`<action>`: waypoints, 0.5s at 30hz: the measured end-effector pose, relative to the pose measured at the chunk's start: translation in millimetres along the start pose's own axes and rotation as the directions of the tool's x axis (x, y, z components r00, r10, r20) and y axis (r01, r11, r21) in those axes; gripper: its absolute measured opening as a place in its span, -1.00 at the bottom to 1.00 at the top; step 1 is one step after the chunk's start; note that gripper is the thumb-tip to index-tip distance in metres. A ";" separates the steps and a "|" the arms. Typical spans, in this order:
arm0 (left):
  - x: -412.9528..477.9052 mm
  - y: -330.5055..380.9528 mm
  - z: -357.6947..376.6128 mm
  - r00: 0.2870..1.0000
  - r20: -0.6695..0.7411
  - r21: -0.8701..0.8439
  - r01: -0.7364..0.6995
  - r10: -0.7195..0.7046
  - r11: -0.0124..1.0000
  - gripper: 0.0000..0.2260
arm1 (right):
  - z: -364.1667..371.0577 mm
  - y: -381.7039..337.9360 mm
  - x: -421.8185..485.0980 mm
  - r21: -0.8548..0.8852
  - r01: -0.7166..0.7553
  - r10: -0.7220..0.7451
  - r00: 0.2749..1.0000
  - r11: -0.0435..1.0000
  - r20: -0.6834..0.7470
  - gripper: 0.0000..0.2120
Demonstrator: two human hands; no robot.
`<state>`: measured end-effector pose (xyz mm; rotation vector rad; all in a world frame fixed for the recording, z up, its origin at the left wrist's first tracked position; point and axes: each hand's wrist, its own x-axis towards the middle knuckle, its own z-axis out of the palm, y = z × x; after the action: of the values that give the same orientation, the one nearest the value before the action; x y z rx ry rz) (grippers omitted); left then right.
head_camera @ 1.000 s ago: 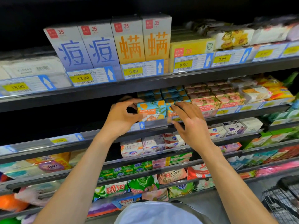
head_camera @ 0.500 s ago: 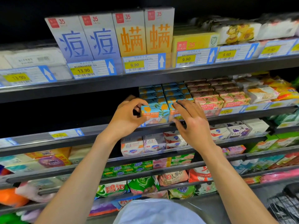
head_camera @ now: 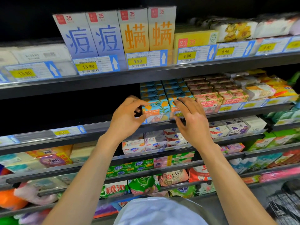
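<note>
Two rows of blue goat soap boxes stand on the second shelf (head_camera: 97, 129), just above its front rail. My left hand (head_camera: 125, 119) pinches the left front box (head_camera: 156, 109) at its left edge, index finger at the top corner and thumb at the bottom. My right hand (head_camera: 191, 120) grips the right front box (head_camera: 172, 101), fingers curled over its top and thumb under its front. Most of that box is hidden behind the hand.
Pink goat soap boxes (head_camera: 209, 101) stand tight against the blue rows on the right. Tall blue and orange cartons (head_camera: 105, 33) fill the shelf above. Lower shelves hold soap bars and detergent packs (head_camera: 142, 184). A wire basket (head_camera: 285, 207) sits at the bottom right.
Both hands keep their hold on the front blue boxes. The view has shifted slightly to the left and up; the boxes have barely moved.
</note>
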<state>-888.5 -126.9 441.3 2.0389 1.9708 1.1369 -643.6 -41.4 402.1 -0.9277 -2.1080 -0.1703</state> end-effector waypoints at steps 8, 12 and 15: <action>-34.7 17.5 -3.2 0.990 -0.038 0.272 -0.120 0.135 0.955 -0.54 | -20.3 -21.3 -19.1 -0.010 -0.085 0.086 0.992 0.996 0.097 -0.50; -57.0 34.6 10.2 0.974 -0.082 0.158 -0.194 0.209 0.968 -0.61 | -39.8 -30.6 -42.6 -0.068 -0.189 0.198 0.967 0.980 0.159 -0.50; -66.3 47.4 27.2 0.965 0.041 0.069 -0.260 0.258 0.963 -0.57 | -57.2 -27.3 -75.9 -0.156 -0.307 0.334 0.923 0.939 0.192 -0.46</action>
<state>-827.2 -182.4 418.0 2.3941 1.7961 1.0814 -595.5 -126.9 390.1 -1.4077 -2.1212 -0.0303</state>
